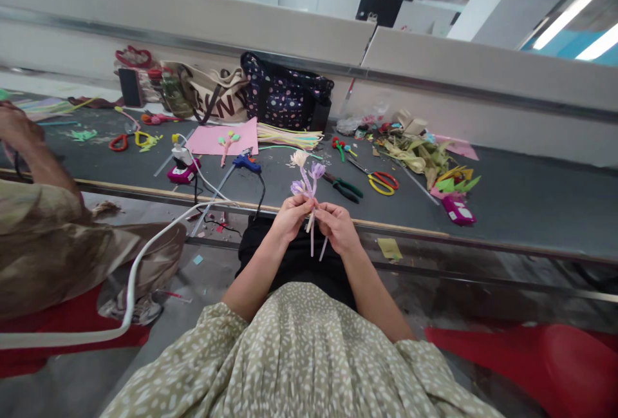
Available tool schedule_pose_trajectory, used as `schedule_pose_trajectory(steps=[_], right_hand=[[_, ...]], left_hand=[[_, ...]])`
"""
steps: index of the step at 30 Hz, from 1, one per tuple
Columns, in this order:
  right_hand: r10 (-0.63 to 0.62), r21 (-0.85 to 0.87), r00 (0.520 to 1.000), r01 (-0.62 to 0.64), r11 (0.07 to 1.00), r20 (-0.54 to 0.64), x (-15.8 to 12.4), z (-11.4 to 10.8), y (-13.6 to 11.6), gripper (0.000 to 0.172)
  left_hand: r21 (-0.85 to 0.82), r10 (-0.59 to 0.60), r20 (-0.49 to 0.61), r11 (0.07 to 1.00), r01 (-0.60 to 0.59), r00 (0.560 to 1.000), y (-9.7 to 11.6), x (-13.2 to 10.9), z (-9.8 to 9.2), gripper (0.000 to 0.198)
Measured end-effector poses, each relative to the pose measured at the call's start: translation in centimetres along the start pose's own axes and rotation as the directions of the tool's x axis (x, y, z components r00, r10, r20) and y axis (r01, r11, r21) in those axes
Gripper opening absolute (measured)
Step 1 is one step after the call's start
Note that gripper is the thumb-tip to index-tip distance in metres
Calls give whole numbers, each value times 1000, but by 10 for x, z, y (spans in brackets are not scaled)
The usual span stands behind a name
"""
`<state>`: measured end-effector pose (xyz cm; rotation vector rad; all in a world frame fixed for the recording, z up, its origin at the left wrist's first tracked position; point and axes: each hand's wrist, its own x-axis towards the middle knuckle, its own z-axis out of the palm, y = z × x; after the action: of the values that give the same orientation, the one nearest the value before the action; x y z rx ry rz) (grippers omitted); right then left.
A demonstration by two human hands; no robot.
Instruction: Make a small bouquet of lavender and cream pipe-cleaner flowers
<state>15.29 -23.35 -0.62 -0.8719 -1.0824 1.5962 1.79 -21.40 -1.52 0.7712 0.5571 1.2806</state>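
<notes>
Just over the front edge of the table, a small bunch of craft flowers [309, 176] with purple and cream heads is held upright between my two hands. My left hand [291, 217] pinches the stems from the left, thumb and fingers together. From the right, my right hand [337, 225] closes on the same pale stems, whose lower ends hang below the fingers. Beyond them on the table lie dark green-handled pliers [346, 187], scissors with red and yellow handles [381, 181] and a blue glue gun [247, 162].
Pink paper [203, 140] and a bundle of pale pipe cleaners [290, 136] lie farther back, before a dark patterned bag [284, 93]. Dried husks [415, 157] are piled at right. A white cable [132, 276] crosses at left, near another person's arm [43, 154].
</notes>
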Motion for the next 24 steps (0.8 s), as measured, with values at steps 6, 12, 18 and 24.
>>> schedule_pose_trajectory(steps=[6, 12, 18, 24], right_hand=[[65, 158, 996, -73, 985, 58, 2, 0, 6, 26], [-106, -16, 984, 104, 994, -145, 1, 9, 6, 23], [-425, -567, 879, 241, 788, -216, -5, 10, 5, 21], [-614, -951, 782, 102, 294, -106, -5, 5, 13, 25]], left_hand=[[-86, -53, -13, 995, 52, 999, -1, 0, 3, 30], [-72, -37, -80, 997, 31, 996, -3, 0, 8, 33], [17, 86, -171, 996, -85, 982, -10, 0, 9, 29], [246, 258, -238, 949, -199, 936, -11, -6, 15, 22]])
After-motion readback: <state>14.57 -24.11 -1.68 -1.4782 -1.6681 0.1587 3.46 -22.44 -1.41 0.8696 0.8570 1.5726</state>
